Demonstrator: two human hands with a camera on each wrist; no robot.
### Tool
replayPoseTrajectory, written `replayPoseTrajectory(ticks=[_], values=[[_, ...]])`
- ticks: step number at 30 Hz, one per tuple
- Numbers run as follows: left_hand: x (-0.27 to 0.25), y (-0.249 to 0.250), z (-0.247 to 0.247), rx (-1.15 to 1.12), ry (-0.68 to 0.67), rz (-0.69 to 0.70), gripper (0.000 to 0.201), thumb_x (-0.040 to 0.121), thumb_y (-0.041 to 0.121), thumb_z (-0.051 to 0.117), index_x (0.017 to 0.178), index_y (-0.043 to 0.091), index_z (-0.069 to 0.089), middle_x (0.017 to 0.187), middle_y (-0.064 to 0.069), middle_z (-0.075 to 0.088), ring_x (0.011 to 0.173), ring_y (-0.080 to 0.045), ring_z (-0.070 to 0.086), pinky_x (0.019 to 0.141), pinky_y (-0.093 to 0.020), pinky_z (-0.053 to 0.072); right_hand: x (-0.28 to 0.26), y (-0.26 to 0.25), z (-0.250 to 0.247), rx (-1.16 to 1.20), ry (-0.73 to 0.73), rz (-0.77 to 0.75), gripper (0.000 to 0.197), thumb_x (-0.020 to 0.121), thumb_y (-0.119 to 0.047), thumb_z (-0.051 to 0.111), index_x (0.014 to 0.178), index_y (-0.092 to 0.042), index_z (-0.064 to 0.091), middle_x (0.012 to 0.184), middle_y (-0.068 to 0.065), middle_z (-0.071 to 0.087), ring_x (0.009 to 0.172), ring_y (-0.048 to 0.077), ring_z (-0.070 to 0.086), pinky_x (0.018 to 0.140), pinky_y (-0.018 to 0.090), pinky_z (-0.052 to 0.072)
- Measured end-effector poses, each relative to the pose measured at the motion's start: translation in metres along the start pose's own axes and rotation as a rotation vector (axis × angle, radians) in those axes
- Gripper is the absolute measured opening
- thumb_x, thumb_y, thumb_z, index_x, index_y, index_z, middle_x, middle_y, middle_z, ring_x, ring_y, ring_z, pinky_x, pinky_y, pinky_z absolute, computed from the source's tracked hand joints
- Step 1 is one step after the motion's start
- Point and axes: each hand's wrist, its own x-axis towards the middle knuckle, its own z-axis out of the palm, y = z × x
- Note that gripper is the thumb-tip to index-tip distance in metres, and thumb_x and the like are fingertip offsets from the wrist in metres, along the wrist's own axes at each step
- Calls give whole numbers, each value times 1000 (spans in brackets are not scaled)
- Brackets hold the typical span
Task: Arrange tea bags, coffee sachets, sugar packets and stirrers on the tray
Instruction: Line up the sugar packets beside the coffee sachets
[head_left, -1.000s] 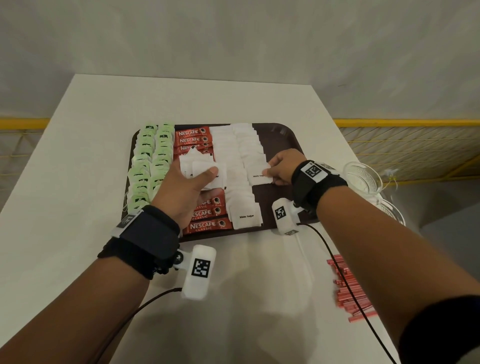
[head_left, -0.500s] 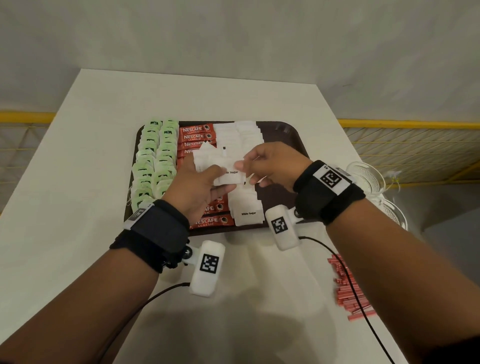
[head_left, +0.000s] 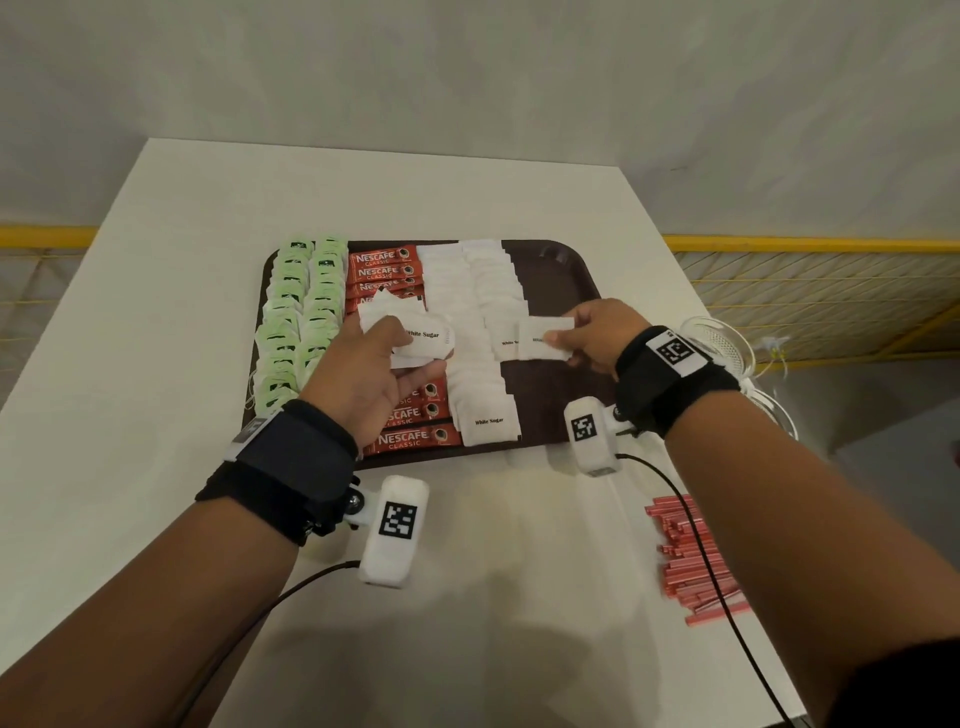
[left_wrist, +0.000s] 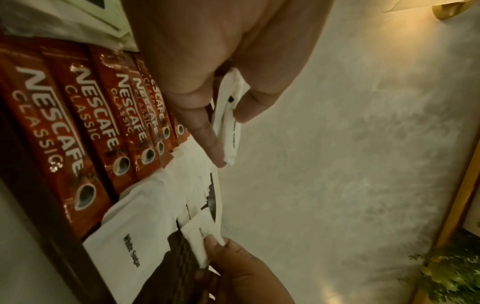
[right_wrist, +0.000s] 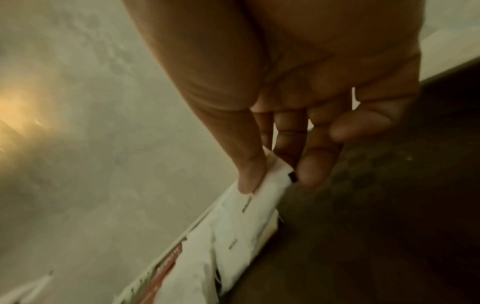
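I pinch one flat white paper sugar packet (head_left: 543, 339) in my right hand (head_left: 597, 332), thumb on top and fingers under it. It sits just above the bare dark part of the brown tray (head_left: 569, 270), beside the right row of sugar packets (head_left: 493, 291). My left hand (head_left: 363, 374) grips a small stack of sugar packets (head_left: 415, 340) over the coffee sachets (head_left: 384, 260). The sachets are shiny red strips lying side by side in a row. Left of them are two rows of soft pale green tea bags (head_left: 306, 312). The tray has round corners and rests on the smooth white desk (head_left: 182, 249). Thin red stirrers (head_left: 685, 561) lie in a pile on the desk, near my right arm and off the tray.
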Motion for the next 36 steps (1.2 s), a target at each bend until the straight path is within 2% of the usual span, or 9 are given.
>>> replayPoseTrajectory(ticks=[7, 10, 12, 15, 18, 22, 25, 28, 36], values=[[-4, -3, -4, 6, 4, -15, 43, 93, -6, 46, 133, 11, 48, 132, -13, 60, 112, -34, 65, 77, -38, 61, 12, -18, 17, -236, -129, 15, 37, 87, -30, 70, 114, -6, 63, 97, 12, 71, 79, 20, 64, 51, 21, 44], [-5, -2, -5, 26, -10, -23, 43, 93, -7, 46, 132, 12, 48, 131, -12, 60, 113, -32, 64, 76, -37, 62, 18, -26, 23, -345, -131, 7, 23, 83, -34, 74, 84, -18, 57, 111, 13, 70, 99, 26, 65, 90, 35, 53], [-5, -2, -5, 59, -29, -19, 45, 94, -9, 48, 133, 12, 48, 130, -10, 61, 113, -31, 64, 78, -37, 62, 21, -28, 26, -366, -122, 16, 35, 78, -32, 79, 71, -22, 46, 115, 12, 68, 100, 27, 63, 97, 39, 50], [-7, -2, -5, 97, -65, 1, 43, 94, -12, 50, 123, 19, 52, 123, -4, 64, 109, -25, 65, 79, -35, 61, 22, -27, 23, -344, -21, 16, 39, 73, -33, 83, 92, -16, 54, 108, 6, 63, 92, 22, 57, 83, 34, 48], [-8, -3, -3, 124, -102, 20, 41, 94, -12, 51, 115, 23, 54, 121, -2, 66, 107, -23, 67, 82, -35, 61, 9, -29, 18, -287, 131, -114, 44, 78, -39, 77, 106, -14, 54, 102, -1, 58, 90, 17, 55, 75, 29, 42], [-1, -7, 0, 160, -115, 20, 48, 92, -11, 55, 132, 15, 49, 128, -6, 65, 113, -28, 66, 84, -34, 60, -22, -44, 22, -71, -93, -240, 39, 85, -50, 65, 98, -13, 63, 91, 1, 68, 77, 13, 64, 68, 29, 53], [1, -13, 5, 171, -133, 10, 54, 92, -10, 56, 139, 13, 46, 131, -8, 64, 113, -27, 66, 84, -33, 59, -36, -46, 27, 125, -249, -224, 28, 81, -28, 77, 98, -9, 65, 88, 8, 71, 72, 14, 67, 64, 27, 53], [1, -16, 11, 183, -167, 18, 53, 92, -11, 55, 139, 13, 48, 130, -6, 65, 114, -24, 66, 86, -32, 58, -37, -38, 25, 338, -267, -173, 27, 78, -8, 78, 98, -7, 62, 86, 15, 70, 72, 20, 68, 62, 25, 52], [-1, -13, 29, 214, -208, 38, 46, 94, -4, 57, 136, 13, 50, 127, -6, 67, 112, -24, 67, 88, -33, 57, -32, -25, 22, 534, -201, -180, 16, 85, -5, 70, 94, -9, 58, 78, 8, 70, 65, 17, 69, 55, 22, 53]])
